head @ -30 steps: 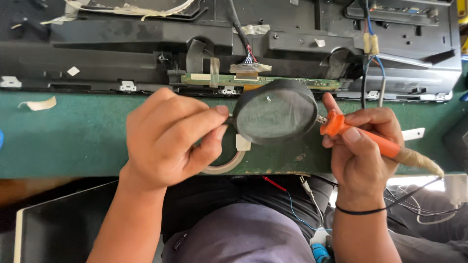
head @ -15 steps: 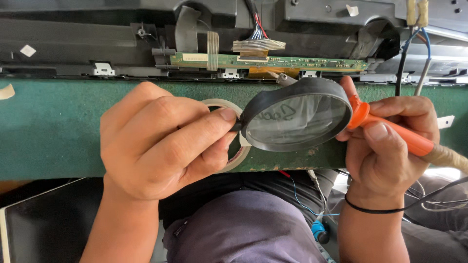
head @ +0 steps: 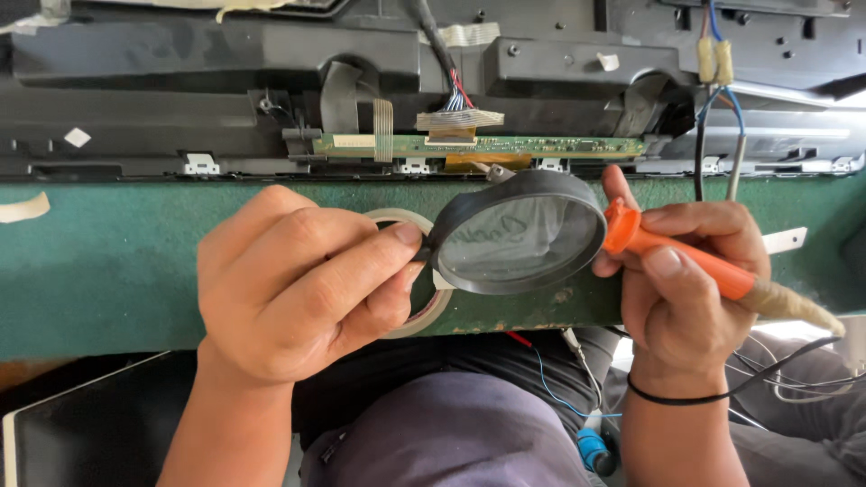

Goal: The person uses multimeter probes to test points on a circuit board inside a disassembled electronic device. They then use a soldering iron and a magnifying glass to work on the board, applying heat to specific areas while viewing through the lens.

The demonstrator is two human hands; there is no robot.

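Orange-handled soldering iron (head: 686, 263) in the right hand (head: 690, 289), fingers wrapped around the grip, its tip hidden behind the black-rimmed magnifying glass (head: 521, 234). The left hand (head: 298, 284) pinches the magnifier's short handle between thumb and forefinger, holding the lens just near of a narrow green circuit board (head: 478, 145) with a flat ribbon cable (head: 382, 117) and a bundle of coloured wires (head: 458, 97) plugged in. By the look of it, this is the inspect-and-aim step: lens lined up over the board's near edge, iron brought in beside it. The next move seems to call for a steady lens and a careful touch of the tip on one small joint, well clear of the ribbon.

Under the left hand's fingers lies a roll of pale tape (head: 424, 302) on the green-covered bench edge (head: 99, 271). Beyond the board sits a black plastic and metal chassis (head: 180, 81), scraps of tape stuck on it. On the far right, blue and white leads (head: 713, 99) hang down. Loose wires (head: 794, 379) trail near the person's lap.
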